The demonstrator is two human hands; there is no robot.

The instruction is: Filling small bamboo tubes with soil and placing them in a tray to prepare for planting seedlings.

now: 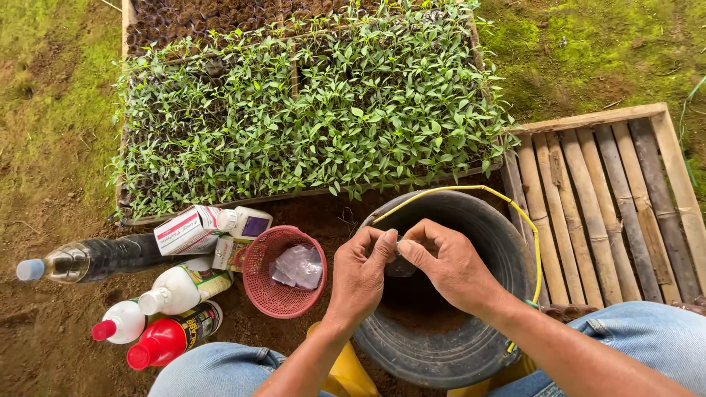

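I had both hands over the black bucket (pixel 485 242), my left hand (pixel 360 276) and right hand (pixel 448 268) equally close, fingertips pinching a small pale packet (pixel 399 257) between them, directly above the soil inside.

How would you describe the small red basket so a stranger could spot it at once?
Start at the big tray of green seedlings, then drop to the bare soil just below it. Left of the black bucket stands the red basket: round, mesh-walled, holding pale plastic bags, unlike the bottles beside it.
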